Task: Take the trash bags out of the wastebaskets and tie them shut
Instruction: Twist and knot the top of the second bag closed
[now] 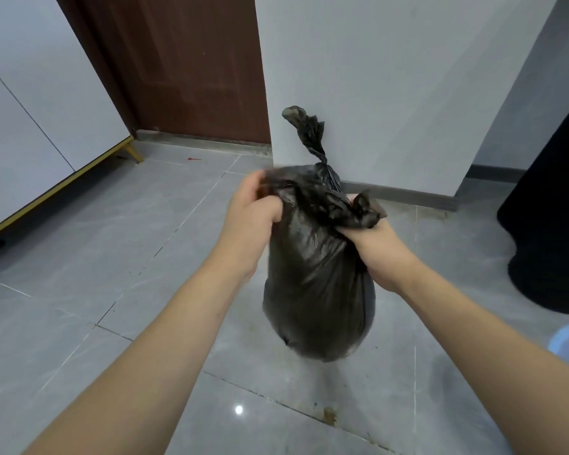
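A full black plastic trash bag point(316, 284) hangs above the grey tiled floor point(112, 257), in front of the white wall corner point(375, 93). The left hand point(253, 218) and right hand point(375, 247) each pinch a bunch of its gathered mouth. To knot well, I judge, cross both bunches and pull tight near the contents; another twisted bag point(312, 139) stands against that corner.

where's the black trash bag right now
In the head view, centre frame, the black trash bag hangs above the tiled floor, gripped at its top by the left hand and right hand.
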Demonstrator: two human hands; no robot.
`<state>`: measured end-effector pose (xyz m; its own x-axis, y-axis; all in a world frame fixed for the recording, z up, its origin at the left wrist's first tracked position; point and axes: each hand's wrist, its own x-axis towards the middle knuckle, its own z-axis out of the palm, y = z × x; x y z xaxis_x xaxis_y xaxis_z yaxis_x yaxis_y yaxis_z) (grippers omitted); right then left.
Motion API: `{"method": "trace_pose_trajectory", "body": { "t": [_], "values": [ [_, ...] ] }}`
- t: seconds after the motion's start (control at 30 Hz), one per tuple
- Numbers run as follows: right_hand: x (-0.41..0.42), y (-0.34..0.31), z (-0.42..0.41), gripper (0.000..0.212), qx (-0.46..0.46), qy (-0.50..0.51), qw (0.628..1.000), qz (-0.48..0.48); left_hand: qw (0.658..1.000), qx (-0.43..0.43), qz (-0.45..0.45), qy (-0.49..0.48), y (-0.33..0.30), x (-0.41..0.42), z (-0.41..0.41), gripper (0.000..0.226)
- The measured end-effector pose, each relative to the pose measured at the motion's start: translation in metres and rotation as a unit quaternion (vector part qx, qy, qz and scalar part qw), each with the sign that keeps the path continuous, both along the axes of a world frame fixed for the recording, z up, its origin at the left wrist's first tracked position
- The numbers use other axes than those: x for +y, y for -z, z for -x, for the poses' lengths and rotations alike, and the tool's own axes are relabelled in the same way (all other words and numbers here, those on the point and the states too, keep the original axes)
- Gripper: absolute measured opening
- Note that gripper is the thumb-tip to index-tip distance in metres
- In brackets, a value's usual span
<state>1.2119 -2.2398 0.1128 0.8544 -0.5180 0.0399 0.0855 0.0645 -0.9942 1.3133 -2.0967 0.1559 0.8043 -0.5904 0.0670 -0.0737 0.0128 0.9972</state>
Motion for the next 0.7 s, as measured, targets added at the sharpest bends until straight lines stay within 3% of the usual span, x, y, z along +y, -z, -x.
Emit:
{"method": "trace_pose_trajectory", "body": {
  "t": [0.07, 0.13, 0.2, 0.27, 0.33, 0.43, 0.53, 0.63, 0.7],
  "values": [
    [-0.003, -0.005, -0.004, 0.024, 0.014, 0.005, 0.998, -0.059, 0.997, 0.044, -0.061, 0.001, 0.032, 0.010, 0.001, 0.084],
    [-0.003, -0.013, -0.006, 0.023, 0.022, 0.014, 0.994, -0.110, 0.986, 0.053, -0.131, 0.084, 0.068, 0.018, 0.015, 0.102],
    [-0.006, -0.020, -0.008, 0.027, 0.003, -0.003, 0.986, -0.169, 0.969, -0.013, -0.225, 0.101, 0.100, 0.014, 0.024, 0.117],
    [-0.008, -0.026, -0.006, 0.029, -0.021, -0.042, 0.981, -0.187, 0.941, -0.096, -0.321, 0.055, 0.111, 0.003, 0.032, 0.104],
    [-0.010, -0.029, -0.005, 0.032, -0.027, -0.060, 0.985, -0.156, 0.956, -0.109, -0.272, 0.018, 0.113, -0.008, 0.033, 0.065],
    [-0.017, -0.030, -0.006, 0.049, -0.009, -0.069, 0.993, -0.093, 0.992, 0.000, -0.122, 0.013, 0.112, -0.015, 0.031, 0.016],
    [-0.023, -0.037, -0.013, 0.057, 0.012, -0.026, 0.999, -0.020, 0.996, -0.013, -0.079, 0.028, 0.108, -0.019, 0.028, 0.015],
    [-0.022, -0.042, -0.020, 0.017, 0.021, -0.004, 1.000, 0.006, 0.995, -0.019, -0.090, 0.050, 0.099, -0.022, 0.030, 0.032],
    [-0.021, -0.046, -0.021, 0.019, 0.045, -0.005, 0.998, -0.037, 0.988, -0.031, -0.120, 0.095, 0.098, -0.021, 0.029, 0.051]
  ]
}}
